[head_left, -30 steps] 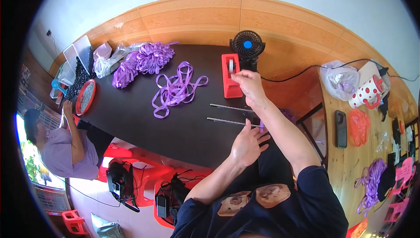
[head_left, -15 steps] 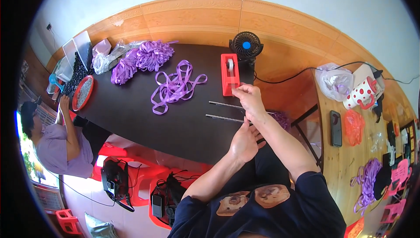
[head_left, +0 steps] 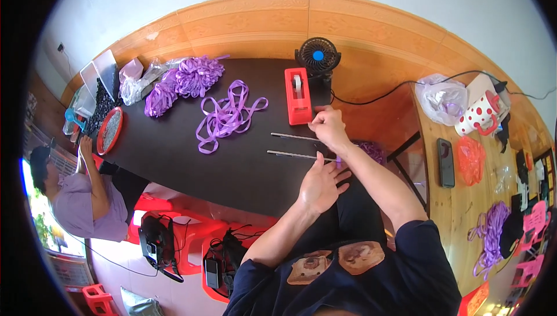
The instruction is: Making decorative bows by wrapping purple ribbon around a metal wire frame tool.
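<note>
- Head view: a red tape dispenser (head_left: pixel 299 112) sits on the dark counter (head_left: pixel 174 156), a pale roll of tape (head_left: pixel 297 84) in its far half.
- Right hand (head_left: pixel 329 127) is at the dispenser's near end, just beside its right corner; its fingers are curled, thumb and forefinger pressed together. Whether they pinch a piece of tape is too small to tell.
- Left hand (head_left: pixel 322 185) is nearer the wearer than the dispenser, palm turned up and fingers loosely spread, thumb up beside the nearer rod.
- Two thin metal rods (head_left: pixel 290 154) reach leftward, roughly parallel, on the wearer's side of the dispenser; a small purple ribbon piece (head_left: pixel 339 161) shows at the nearer one, by the left fingers. Whether those fingers touch it is unclear.
- Loose purple ribbon (head_left: pixel 224 121) lies in loops left of the dispenser; a thick purple ribbon bundle (head_left: pixel 200 77) lies farther left.
- Just behind the dispenser, a little to its right, stands a black fan (head_left: pixel 318 56) with a blue hub.
- Well left of the dispenser, a co-worker (head_left: pixel 87 203) in a lilac top sits by a red bowl (head_left: pixel 119 134) of small grey pieces.
</note>
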### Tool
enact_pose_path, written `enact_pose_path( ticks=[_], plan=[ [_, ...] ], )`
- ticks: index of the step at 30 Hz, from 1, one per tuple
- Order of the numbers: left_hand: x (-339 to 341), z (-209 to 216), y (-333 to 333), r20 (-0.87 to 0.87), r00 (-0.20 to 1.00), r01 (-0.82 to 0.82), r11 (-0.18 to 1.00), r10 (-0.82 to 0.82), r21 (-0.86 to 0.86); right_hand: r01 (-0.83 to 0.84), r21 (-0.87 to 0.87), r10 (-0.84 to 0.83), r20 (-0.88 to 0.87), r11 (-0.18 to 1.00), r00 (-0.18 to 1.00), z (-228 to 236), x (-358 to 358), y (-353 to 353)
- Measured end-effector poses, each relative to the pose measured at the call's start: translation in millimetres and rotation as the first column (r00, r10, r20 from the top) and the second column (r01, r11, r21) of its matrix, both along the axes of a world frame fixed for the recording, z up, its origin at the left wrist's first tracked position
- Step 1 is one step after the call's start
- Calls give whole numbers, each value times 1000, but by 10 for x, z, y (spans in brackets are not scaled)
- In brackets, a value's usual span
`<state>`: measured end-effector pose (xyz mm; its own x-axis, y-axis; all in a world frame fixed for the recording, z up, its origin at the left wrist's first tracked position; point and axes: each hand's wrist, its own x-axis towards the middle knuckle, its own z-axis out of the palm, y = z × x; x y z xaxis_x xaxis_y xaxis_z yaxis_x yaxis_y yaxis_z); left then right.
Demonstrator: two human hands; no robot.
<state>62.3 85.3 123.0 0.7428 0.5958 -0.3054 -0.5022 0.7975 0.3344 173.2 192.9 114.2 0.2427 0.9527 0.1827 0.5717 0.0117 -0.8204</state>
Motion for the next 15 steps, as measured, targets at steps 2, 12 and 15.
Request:
enact_pose_path(
  ticks=[2, 12, 15],
  plan=[
    [9, -12, 13, -32, 999, -3, 1000, 3, 1, -216, 101, 232, -202, 971, 951, 86, 277, -34],
    [-34, 55, -34, -78, 997, -11, 1000, 13, 25, -755, -229, 632, -430, 614, 644, 381, 951, -438],
    [-30, 78, -41, -84, 996, -3, 1000, 5, 26, -770, -253, 664, -395, 586, 635, 250, 987, -397]
  ],
)
